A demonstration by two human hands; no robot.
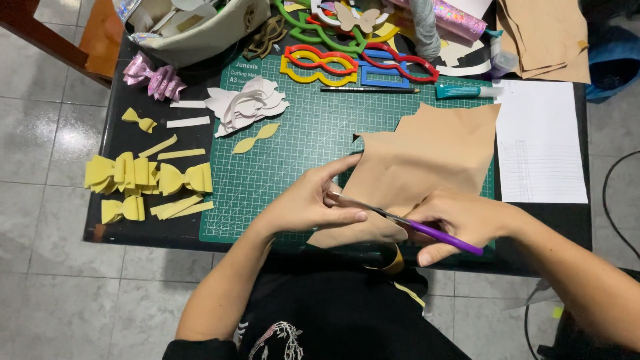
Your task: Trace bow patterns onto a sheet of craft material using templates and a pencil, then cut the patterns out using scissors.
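Note:
A tan sheet point(427, 157) with jagged cut edges lies on the green cutting mat point(293, 160). My left hand point(313, 200) pinches its lower left edge, index finger stretched along the sheet's side. My right hand point(460, 220) grips purple-handled scissors point(407, 222), whose blades point left into the sheet just below my left fingers. The blades look slightly apart around the sheet's edge.
Yellow bows and strips point(143, 180) lie left of the mat, a pink bow point(157, 77) above them. White cut shapes point(250, 103), coloured plastic stencils point(333, 60), a pencil point(367, 89), a glue tube point(467, 91), a white printed sheet point(540, 140), more tan sheets point(547, 33).

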